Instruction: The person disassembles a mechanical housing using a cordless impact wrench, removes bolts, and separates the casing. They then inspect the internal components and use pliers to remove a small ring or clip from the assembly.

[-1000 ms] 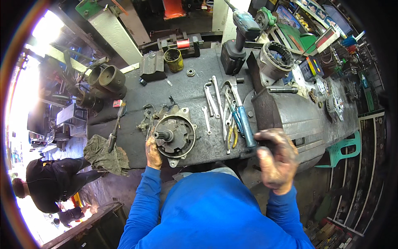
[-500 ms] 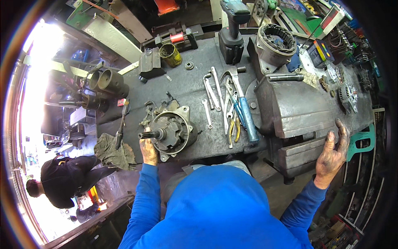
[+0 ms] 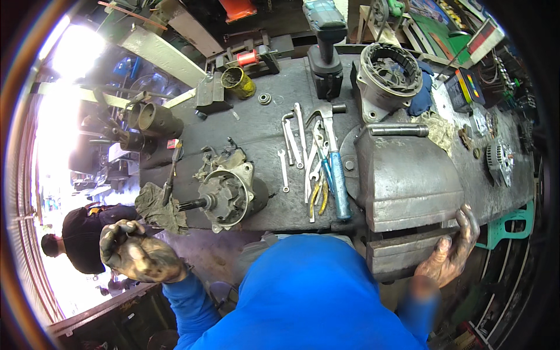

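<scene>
My left hand [image 3: 143,255] is off the bench's front left edge, palm up with its fingers curled in; no object shows in it. My right hand [image 3: 449,252] rests by the front jaw of a large bench vise [image 3: 408,175], thumb and fingers apart, holding nothing. On the bench an alternator housing [image 3: 248,184] lies with its clawed rotor [image 3: 224,198] inside and the splined shaft [image 3: 192,204] pointing left. A dark grey rag [image 3: 157,207] lies left of that shaft, with a dark-handled tool [image 3: 170,178] across it.
Wrenches [image 3: 284,172], yellow-handled pliers [image 3: 319,198] and a blue-handled hammer [image 3: 338,181] lie mid-bench. Behind stand a cordless power tool [image 3: 325,52], a yellow can [image 3: 238,83] and a stator housing [image 3: 389,76]. Another person [image 3: 96,236] is at the left, beyond the bench.
My left hand has let go of the alternator by its shaft and moved left and down, curling its fingers. My right hand has shifted left and down beside the vise. The view has shifted slightly.
</scene>
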Available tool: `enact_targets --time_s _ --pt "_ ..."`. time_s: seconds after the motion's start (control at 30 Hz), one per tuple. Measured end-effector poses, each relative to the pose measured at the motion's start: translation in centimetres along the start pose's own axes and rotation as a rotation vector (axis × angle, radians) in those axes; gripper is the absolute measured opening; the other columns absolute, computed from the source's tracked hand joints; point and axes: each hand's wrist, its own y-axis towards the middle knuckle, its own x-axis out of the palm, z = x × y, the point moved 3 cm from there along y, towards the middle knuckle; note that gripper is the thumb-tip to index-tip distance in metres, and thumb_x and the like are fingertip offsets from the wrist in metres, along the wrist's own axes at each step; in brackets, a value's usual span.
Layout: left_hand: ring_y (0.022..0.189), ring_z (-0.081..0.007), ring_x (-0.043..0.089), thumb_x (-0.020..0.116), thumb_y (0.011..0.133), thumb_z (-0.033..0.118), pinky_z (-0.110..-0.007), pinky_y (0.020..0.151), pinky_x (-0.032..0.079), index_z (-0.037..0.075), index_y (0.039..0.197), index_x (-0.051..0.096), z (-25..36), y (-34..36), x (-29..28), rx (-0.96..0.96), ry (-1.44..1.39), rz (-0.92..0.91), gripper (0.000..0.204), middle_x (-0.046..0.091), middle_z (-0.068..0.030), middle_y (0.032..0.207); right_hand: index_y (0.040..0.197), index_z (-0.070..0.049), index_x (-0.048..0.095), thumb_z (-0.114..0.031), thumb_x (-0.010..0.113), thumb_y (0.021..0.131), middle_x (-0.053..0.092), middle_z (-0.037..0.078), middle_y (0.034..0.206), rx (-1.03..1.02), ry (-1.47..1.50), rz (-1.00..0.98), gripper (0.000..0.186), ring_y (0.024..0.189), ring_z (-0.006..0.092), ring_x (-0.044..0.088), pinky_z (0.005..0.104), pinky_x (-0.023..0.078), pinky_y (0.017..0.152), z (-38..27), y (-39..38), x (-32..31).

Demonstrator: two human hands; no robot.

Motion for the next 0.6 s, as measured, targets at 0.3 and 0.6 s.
enact_targets --time_s 0.3,0.6 --pt "0.094 -0.0210 0.061 0.087 0.082 0.027 -0.030 0.076 0.051 0.008 0.130 0.058 2.5 0.4 7.6 0.084 -0.018 -0.122 0.059 0.056 -0.0095 0.125 0.139 0.006 0.053 -0.051 0.049 0.107 0.052 0.023 0.141 0.014 -0.030 -0.027 0.066 0.139 0.0388 0.048 0.0585 0.037 0.118 0.9 -0.3 -0.6" --pt "0.103 -0.0228 0.063 0.065 0.095 0.022 -0.036 0.086 0.055 -0.004 0.133 0.053 2.5 1.6 9.7 0.136 0.001 -0.199 0.048 0.063 -0.0167 0.120 0.138 0.009 0.051 -0.051 0.045 0.107 0.050 0.026 0.141 0.006 -0.042 -0.126 0.068 0.138 0.0428 0.047 0.0597 0.038 0.117 0.9 0.1 -0.8"
